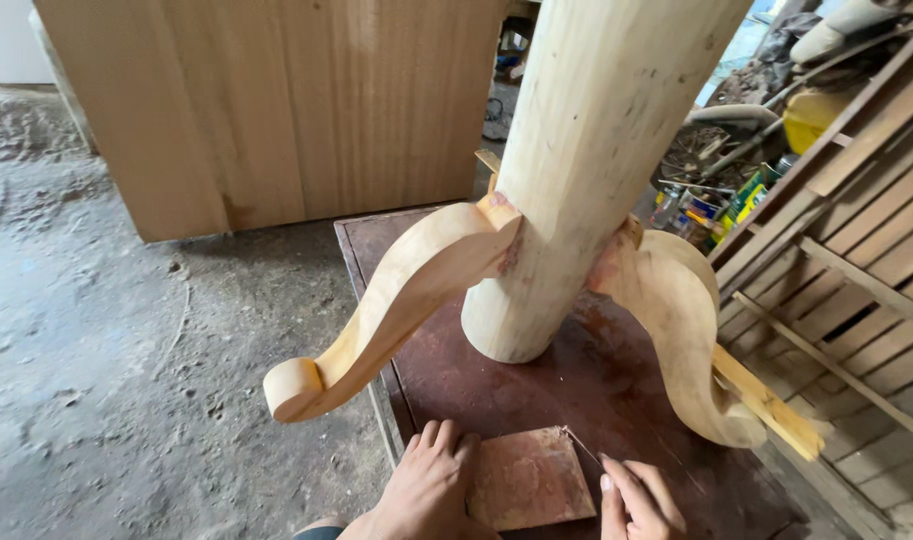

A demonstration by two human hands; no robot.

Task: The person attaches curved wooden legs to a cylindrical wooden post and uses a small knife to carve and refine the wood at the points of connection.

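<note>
Dusty workshop floor (97,330) all around, and I'm at a dark reddish tabletop (577,400) with a pale wooden pedestal (577,150) and its curved legs (397,300) standing on it. My left hand (427,485) lies flat, fingers together, on a sandpaper sheet (532,478) near the front edge; my right hand (637,500) pinches its corner

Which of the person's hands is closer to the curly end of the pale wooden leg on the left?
Left. The left hand lies just below and right of the curly end; the right hand sits farther right, beyond the flat reddish-brown sheet.
</note>
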